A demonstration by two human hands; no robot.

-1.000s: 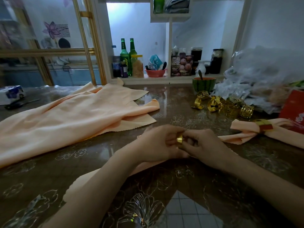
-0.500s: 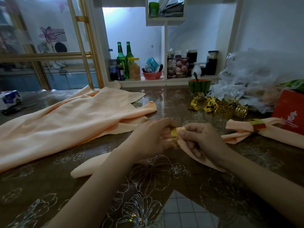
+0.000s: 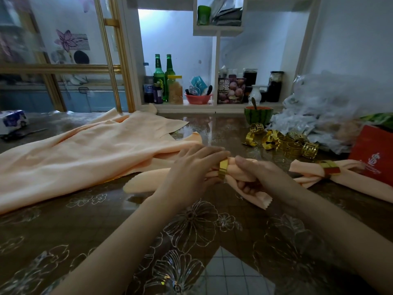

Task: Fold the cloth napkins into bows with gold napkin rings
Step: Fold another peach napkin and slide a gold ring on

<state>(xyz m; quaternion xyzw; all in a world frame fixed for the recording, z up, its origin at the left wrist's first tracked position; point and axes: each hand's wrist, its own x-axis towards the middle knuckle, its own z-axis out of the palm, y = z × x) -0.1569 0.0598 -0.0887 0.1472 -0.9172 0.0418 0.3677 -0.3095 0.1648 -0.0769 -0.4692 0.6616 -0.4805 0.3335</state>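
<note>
A peach cloth napkin (image 3: pixel 240 169), folded into a long strip, lies across the table in front of me. A gold napkin ring (image 3: pixel 223 168) sits around its middle. My left hand (image 3: pixel 191 167) grips the ring and the napkin's left part. My right hand (image 3: pixel 261 177) grips the bunched cloth just right of the ring, with a pinked end hanging below its fingers. The strip's left end (image 3: pixel 140 184) rests on the table. A finished napkin bow (image 3: pixel 306 173) with its own gold ring (image 3: pixel 329 167) lies at the right.
A pile of unfolded peach napkins (image 3: pixel 85 154) covers the left of the table. Several loose gold rings (image 3: pixel 285 143) lie beyond my right hand, near a watermelon-patterned bowl (image 3: pixel 258 114), crumpled plastic bags (image 3: pixel 331 111) and a red packet (image 3: pixel 372 152). Bottles and jars stand on the back shelf.
Both hands have lifted and moved away from me with the napkin. The ring has slid further along the cloth, and more bunched cloth now shows in my right hand.
</note>
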